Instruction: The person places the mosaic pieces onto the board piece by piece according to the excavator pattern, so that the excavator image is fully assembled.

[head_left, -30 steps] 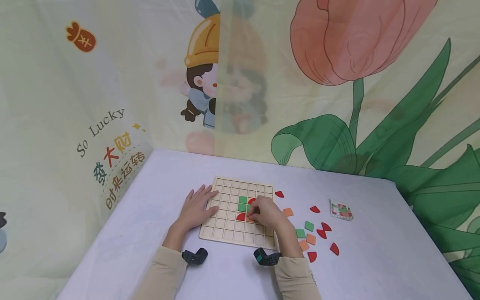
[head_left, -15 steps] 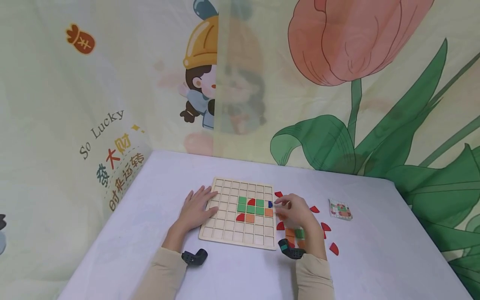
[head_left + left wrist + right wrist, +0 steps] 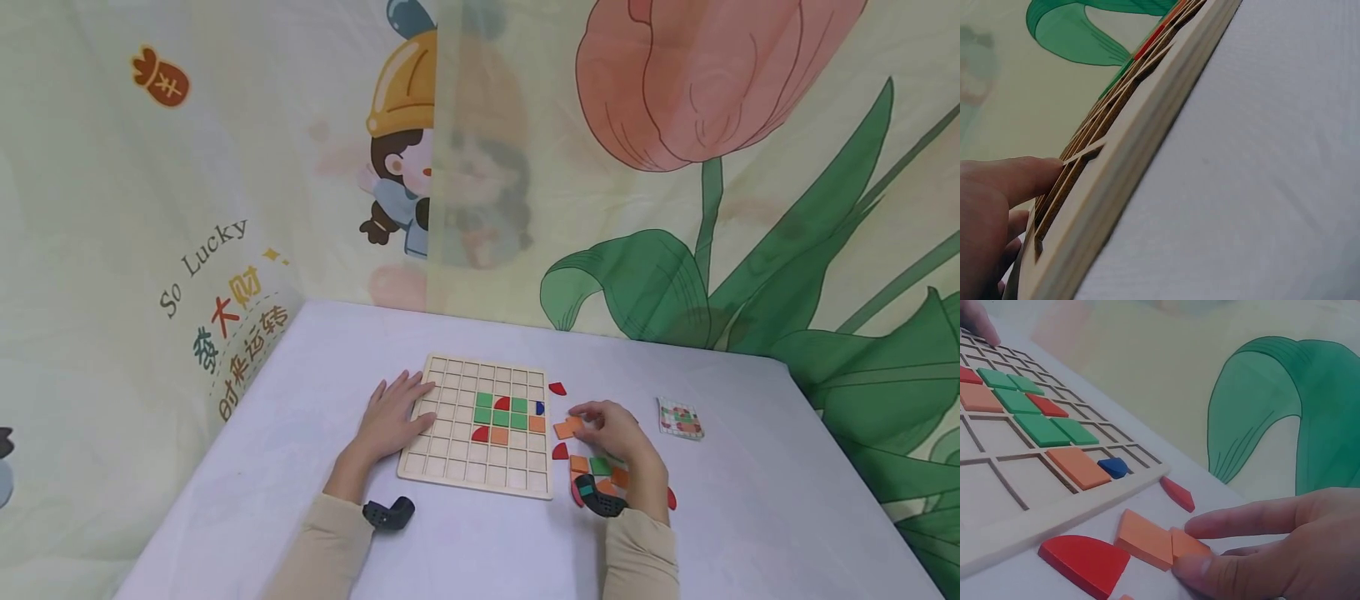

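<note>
A square wooden grid board (image 3: 450, 467) lies on the white table, with green, orange and red tiles and one small blue piece (image 3: 539, 407) set in its cells. My left hand (image 3: 393, 417) rests with spread fingers on the board's left edge; in the left wrist view a fingertip (image 3: 1047, 172) touches the rim. Right of the board, my right hand (image 3: 618, 433) pinches an orange square tile (image 3: 1188, 545) between thumb and index finger. Another orange square tile (image 3: 1144, 539) lies right against it. A red quarter-circle piece (image 3: 1088, 562) is just in front of these two.
More loose orange, green and red pieces lie under and around my right wrist, including a green tile (image 3: 599, 466), partly hidden by the wrist camera (image 3: 600, 497). A patterned card (image 3: 681, 418) lies farther right. A printed curtain (image 3: 487, 167) hangs behind the table.
My right hand has moved from over the board's middle to the loose tiles at the right and now pinches an orange tile. An orange tile shows on the board where the hand was. The left hand stays put.
</note>
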A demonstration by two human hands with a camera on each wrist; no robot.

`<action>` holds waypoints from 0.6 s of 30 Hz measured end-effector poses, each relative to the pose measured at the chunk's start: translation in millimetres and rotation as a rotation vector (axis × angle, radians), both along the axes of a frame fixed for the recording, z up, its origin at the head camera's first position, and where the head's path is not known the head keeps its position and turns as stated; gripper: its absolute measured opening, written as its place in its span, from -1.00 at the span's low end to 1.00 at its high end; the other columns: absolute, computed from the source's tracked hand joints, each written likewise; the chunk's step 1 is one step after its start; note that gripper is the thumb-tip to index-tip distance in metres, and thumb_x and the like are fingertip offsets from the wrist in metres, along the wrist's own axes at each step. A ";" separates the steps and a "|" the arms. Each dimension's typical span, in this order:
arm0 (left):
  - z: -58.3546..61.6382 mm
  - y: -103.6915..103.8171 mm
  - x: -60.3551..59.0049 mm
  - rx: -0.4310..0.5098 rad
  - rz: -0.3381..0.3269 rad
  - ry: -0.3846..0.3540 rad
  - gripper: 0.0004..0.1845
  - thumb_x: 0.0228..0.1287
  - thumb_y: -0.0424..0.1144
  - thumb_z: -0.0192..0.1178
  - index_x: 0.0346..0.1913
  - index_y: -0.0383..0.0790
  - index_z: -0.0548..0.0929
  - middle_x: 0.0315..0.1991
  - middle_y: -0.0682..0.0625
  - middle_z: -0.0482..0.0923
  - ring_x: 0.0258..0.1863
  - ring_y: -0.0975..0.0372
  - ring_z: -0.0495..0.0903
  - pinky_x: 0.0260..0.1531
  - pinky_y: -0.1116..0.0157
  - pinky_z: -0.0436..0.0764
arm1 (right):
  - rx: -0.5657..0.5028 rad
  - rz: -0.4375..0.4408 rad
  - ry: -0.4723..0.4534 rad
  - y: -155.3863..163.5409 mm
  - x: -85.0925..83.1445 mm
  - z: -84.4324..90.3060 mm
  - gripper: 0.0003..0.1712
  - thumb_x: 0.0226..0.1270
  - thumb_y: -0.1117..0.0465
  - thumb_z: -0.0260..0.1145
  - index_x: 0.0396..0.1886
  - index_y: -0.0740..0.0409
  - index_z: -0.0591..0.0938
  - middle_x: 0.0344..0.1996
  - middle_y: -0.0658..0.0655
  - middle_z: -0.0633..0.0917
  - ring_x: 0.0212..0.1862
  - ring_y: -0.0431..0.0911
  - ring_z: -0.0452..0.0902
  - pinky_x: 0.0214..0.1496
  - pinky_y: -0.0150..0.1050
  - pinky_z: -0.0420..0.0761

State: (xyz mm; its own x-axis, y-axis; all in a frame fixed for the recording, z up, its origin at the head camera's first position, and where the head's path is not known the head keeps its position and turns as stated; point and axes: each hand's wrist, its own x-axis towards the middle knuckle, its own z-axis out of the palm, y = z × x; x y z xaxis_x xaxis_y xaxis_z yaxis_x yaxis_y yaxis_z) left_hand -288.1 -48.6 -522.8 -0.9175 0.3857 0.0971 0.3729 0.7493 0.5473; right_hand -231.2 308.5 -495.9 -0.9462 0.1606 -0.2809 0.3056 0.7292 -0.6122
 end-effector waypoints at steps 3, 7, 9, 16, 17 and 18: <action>-0.2 0.1 0.0 -0.002 -0.003 0.003 -0.38 0.24 0.04 0.15 0.33 -0.13 0.40 0.45 -0.15 0.17 0.50 -0.03 -0.02 0.45 -0.14 -0.18 | 0.012 0.003 0.008 -0.6 -1.1 -1.8 -0.66 0.18 0.21 0.39 -0.01 -0.05 0.67 -0.04 0.15 0.57 -0.04 0.01 0.39 -0.13 -0.25 0.60; -0.5 0.3 -0.6 0.000 -0.004 0.007 -0.38 0.25 0.04 0.15 0.33 -0.12 0.40 0.45 -0.15 0.17 0.50 -0.04 -0.02 0.45 -0.15 -0.18 | 0.009 -0.010 0.022 -1.1 -2.3 -3.4 -0.68 0.18 0.23 0.39 -0.04 0.01 0.64 -0.10 0.15 0.57 -0.07 0.01 0.39 -0.19 -0.30 0.59; -0.5 0.3 -0.9 0.000 -0.005 0.009 -0.38 0.25 0.03 0.15 0.33 -0.13 0.40 0.45 -0.15 0.18 0.50 -0.04 -0.01 0.44 -0.16 -0.17 | 0.005 -0.018 0.025 -1.2 -2.9 -4.0 -0.68 0.17 0.24 0.39 -0.05 0.03 0.62 -0.16 0.15 0.55 -0.09 0.01 0.38 -0.24 -0.34 0.56; 0.0 0.5 -1.1 0.005 -0.006 -0.001 -0.37 0.24 0.04 0.16 0.33 -0.13 0.40 0.45 -0.16 0.17 0.50 -0.04 -0.02 0.45 -0.14 -0.19 | 0.007 -0.045 0.059 -0.9 -4.7 -2.3 -0.73 0.19 0.21 0.39 -0.11 0.06 0.58 -0.25 0.12 0.58 -0.13 -0.01 0.42 -0.18 -0.33 0.57; -0.4 0.6 -1.0 0.009 -0.003 -0.001 -0.37 0.24 0.04 0.16 0.33 -0.13 0.40 0.45 -0.16 0.18 0.50 -0.04 -0.02 0.45 -0.14 -0.19 | 0.005 -0.045 0.067 -0.9 -4.6 -1.5 -0.74 0.20 0.19 0.38 -0.12 0.07 0.58 -0.24 0.12 0.59 -0.12 -0.01 0.43 -0.15 -0.31 0.58; -1.3 0.7 -0.9 0.009 -0.002 -0.003 -0.37 0.24 0.04 0.16 0.33 -0.13 0.40 0.45 -0.15 0.18 0.50 -0.04 -0.02 0.45 -0.14 -0.19 | 0.000 -0.050 0.071 -1.2 -4.1 -0.2 -0.75 0.21 0.19 0.38 -0.13 0.07 0.58 -0.22 0.13 0.60 -0.11 0.00 0.44 -0.11 -0.28 0.59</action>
